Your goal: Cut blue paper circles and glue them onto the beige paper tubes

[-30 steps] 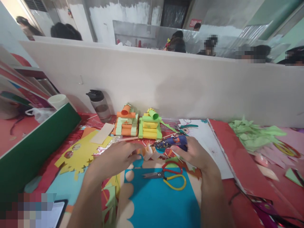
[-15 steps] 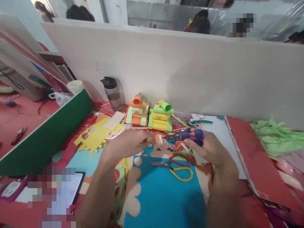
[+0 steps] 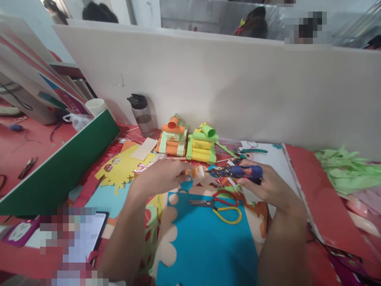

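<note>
My right hand (image 3: 270, 184) is wrapped round a dark blue hot glue gun (image 3: 235, 171), its nozzle pointing left. The nozzle sits a short way from a small peach paper piece (image 3: 200, 173). My left hand (image 3: 160, 176) is closed in a pinch at a curled blue paper ring (image 3: 186, 183), with the peach and orange curls close by; which of them it grips I cannot fully see. Below both hands, scissors (image 3: 210, 203) with one red and one yellow handle lie on a blue paper sheet (image 3: 211, 246) with a scalloped peach border.
Behind stand an orange paper-roll model (image 3: 171, 149) and a yellow-green one (image 3: 204, 149), beside a water bottle (image 3: 143, 119). Pliers (image 3: 253, 151) lie on white paper. A green board (image 3: 65, 167) leans at left; a phone (image 3: 98, 230) lies before it. Green crepe paper (image 3: 348, 171) is at right.
My right hand has drawn the glue gun slightly to the right, away from the peach paper piece. My left hand stays nearly in place at the paper curls.
</note>
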Demonstrator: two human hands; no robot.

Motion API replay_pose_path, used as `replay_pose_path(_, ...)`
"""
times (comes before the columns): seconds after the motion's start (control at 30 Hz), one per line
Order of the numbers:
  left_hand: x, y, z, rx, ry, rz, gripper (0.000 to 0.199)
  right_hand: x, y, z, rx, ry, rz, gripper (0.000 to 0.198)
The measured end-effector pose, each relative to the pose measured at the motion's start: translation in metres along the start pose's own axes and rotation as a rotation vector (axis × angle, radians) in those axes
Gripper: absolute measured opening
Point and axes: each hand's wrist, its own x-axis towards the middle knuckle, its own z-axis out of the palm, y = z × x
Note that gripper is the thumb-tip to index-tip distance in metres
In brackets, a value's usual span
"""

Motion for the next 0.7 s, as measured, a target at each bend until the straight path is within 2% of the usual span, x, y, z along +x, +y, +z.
replay_pose_path(0.33, -0.0001, 0.0, -0.0006, -0.032, -0.007, -0.011, 0.033, 0.0023, -0.0072, 0.0003, -0.041, -0.048, -0.091, 0.026)
replay_pose_path(0.7, -0.0009, -0.0017, -0.0001, -0.034, 0.008, -0.007, 0.035, 0.0051, -0.0055, 0.0058, -0.05, -0.019, -0.091, 0.027)
